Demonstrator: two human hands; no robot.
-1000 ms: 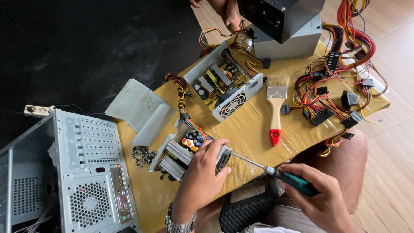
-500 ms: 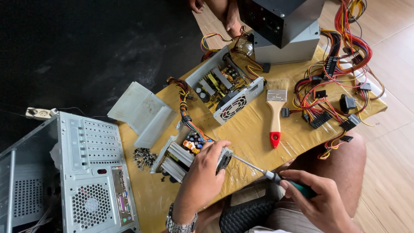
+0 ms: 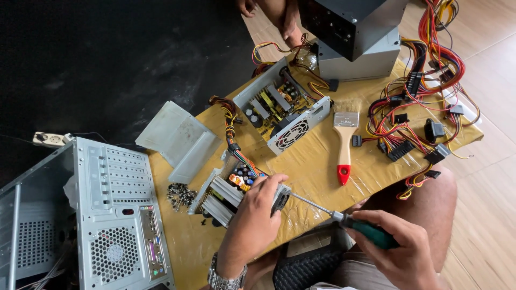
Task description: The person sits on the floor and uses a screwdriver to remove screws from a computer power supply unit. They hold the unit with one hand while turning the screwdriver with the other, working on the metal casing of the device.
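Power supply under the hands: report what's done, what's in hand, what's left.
Done: its cover lies off to the side, and a pile of screws sits beside it. In hand: left hand steadies the open power supply while the right hand drives a screwdriver into its end. Left: the board and coloured wires remain inside.

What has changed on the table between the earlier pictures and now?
Almost nothing. The left hand still holds the small opened power supply, and the right hand still keeps the green-handled screwdriver with its tip at the unit's side. The paintbrush, the second open power supply and the computer case lie where they were.
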